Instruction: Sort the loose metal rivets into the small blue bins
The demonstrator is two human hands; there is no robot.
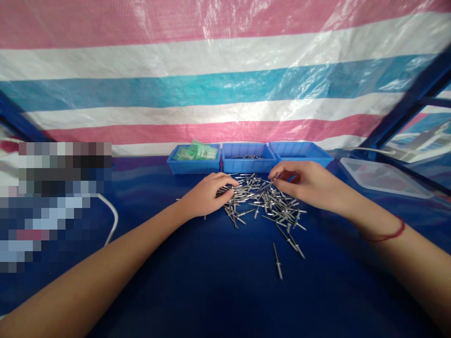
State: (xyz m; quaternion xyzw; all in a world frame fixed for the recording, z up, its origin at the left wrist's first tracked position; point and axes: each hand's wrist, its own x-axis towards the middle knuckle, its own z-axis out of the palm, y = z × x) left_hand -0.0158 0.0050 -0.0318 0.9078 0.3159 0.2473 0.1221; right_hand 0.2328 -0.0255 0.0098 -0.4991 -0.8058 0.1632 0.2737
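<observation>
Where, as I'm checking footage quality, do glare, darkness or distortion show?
Head view: glare streaks the glossy striped sheet, and metal pins glint; head view: the blue tabletop is dark toward the bottom edge; head view: the left forearm looks stretched toward its corner, probably wide-angle distortion; head view: square pixelation hides an area at left.

No text, label, brand or number can be read — neither on the blind rivets (281, 206), nor on the green packets (200, 151) in the far left bin (193, 167), nor on the striped tarpaulin (211, 91) beyond.
</observation>
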